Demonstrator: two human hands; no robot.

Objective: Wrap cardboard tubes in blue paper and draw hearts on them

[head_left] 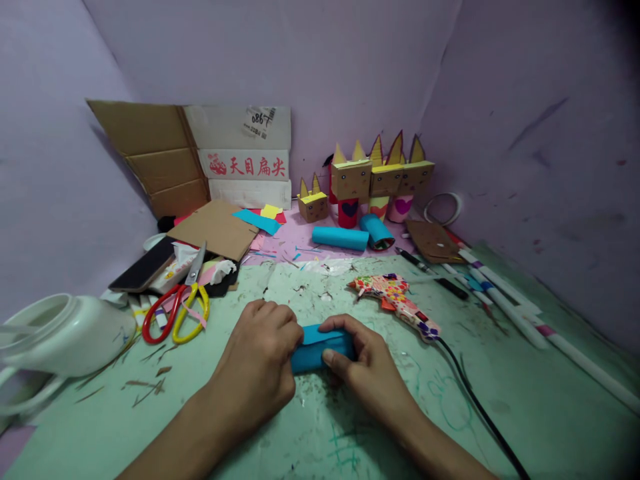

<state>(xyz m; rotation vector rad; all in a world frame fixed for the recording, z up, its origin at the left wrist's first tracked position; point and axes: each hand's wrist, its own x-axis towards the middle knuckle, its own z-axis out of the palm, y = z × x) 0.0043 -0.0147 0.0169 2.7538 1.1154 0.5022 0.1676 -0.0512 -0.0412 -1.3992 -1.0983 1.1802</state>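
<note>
The counter (480, 380), covered in green with a lilac strip along its back edge, runs between purple walls (350, 67). An unfolded cardboard box (245, 165) with red characters stands at the back edge, towards the back left corner. A flat brown cardboard sheet (213, 230) lies in front of it. By the left edge is a white jug (85, 333). Right of the middle of the back edge stand three cardboard-headed figures with pointed ears, on a red tube (349, 212), a yellow tube (379, 207) and a pink tube (400, 208), each bearing a heart.

Near the middle of the front edge, the left hand (265, 350) curls its fingers over the left end of a blue paper roll (317, 353). The right hand (363, 363) grips the other end, thumb on the front and fingers over the top, where a loose paper edge overlaps. Whether the roll touches the counter cannot be told.

A floral glue gun (397, 303) lies beyond the right hand, its black cable (475, 393) trailing to the front edge. Scissors (183, 303) with red and yellow handles lie towards the left edge. Two more blue tubes (340, 238) rest before the figures, beside a separate eared cardboard head (313, 205). A white ring (444, 208) leans by the back right corner. White-barrelled pens (500, 310) lie along the right edge, and small scraps dot the green.
</note>
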